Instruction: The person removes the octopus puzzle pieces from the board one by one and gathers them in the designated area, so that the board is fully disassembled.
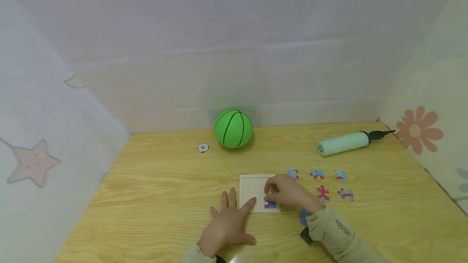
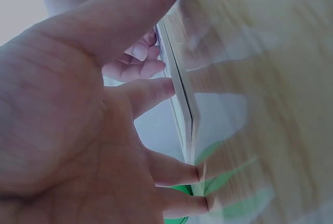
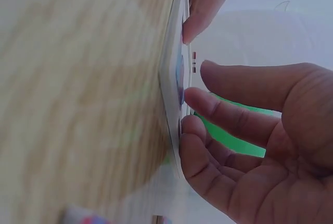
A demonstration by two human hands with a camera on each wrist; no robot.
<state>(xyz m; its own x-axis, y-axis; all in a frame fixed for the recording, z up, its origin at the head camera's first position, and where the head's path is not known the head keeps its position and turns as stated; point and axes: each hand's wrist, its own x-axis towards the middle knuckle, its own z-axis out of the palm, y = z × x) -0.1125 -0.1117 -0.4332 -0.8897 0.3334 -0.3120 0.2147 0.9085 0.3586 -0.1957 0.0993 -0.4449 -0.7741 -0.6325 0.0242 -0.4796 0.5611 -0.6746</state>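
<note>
A white square puzzle tray [image 1: 252, 186] lies on the table with a purple, blue and pink puzzle piece [image 1: 269, 204] in its near right corner. My left hand [image 1: 228, 222] is spread flat, its index fingertip resting on the tray's near left part and other fingers on the table beside it. Over the tray's right side bends my right hand [image 1: 289, 190]. In the right wrist view, its index fingertip [image 3: 200, 102] touches a bluish piece on the tray, while the thumb [image 3: 239, 81] stands apart from it. The right hand covers part of the tray.
Several loose puzzle pieces [image 1: 323, 193] lie right of the tray, one [image 1: 304, 216] close by the right sleeve. Behind stand a green ball [image 1: 233, 129] and a poker chip [image 1: 203, 147]. A pale green hand pump [image 1: 345, 143] lies at the back right.
</note>
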